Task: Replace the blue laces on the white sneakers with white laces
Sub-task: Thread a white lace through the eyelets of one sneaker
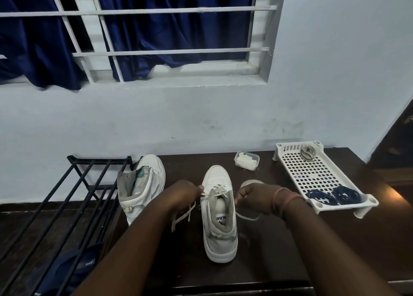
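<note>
Dark table [290, 251]; sneaker [220, 219] stands centre, long axis near-to-far, toe toward the far wall, heel near me. I judge lacing half done: white lace [220, 189] crosses lower eyelets. Left hand [186, 191] and right hand [257, 197] each pinch a lace end. Next: thread upper eyelets evenly.
</note>
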